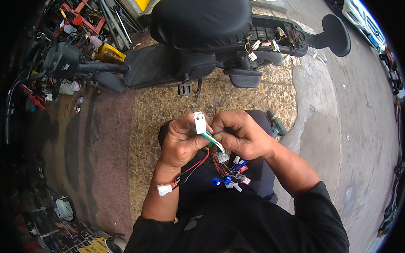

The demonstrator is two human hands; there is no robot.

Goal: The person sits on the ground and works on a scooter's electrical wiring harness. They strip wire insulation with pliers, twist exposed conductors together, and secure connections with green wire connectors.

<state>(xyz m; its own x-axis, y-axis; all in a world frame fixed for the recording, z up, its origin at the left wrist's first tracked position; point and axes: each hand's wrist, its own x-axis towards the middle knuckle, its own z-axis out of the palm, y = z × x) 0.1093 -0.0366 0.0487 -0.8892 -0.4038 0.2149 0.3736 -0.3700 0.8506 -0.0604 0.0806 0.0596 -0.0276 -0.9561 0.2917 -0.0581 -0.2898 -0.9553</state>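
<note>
My left hand (182,138) has thumb and forefinger nearly closed, holding the wiring harness (216,148) close to a white connector (200,122) that stands up at the fingertips, its open end facing away from my body. My right hand (244,134) is just beside it, thumb and forefinger pinched together on the same harness; which strand they have is hidden from me.

The harness hangs from between my fingers toward my lap. Yellow, green and white wires run down from the upright connector, past my right thumb, to a pale grey multi-hole connector (222,158). Below that the bundle fans out into blue plugs (229,180), with red-and-white and clear ones among them. Red and black wires stray off below my left fingers to another white plug (164,190) lying against my left forearm.

Right under my fingers are my dark-clad legs (253,169). Beyond the knuckles, a strip of speckled paving (161,103) separates me from the scooter (203,19), whose pedal (184,89) and footrest (243,78) are the nearest edges ahead. A power drill (277,124) lies near my right knuckles, past my knee; farther right, grey concrete (316,136) stretches away.
</note>
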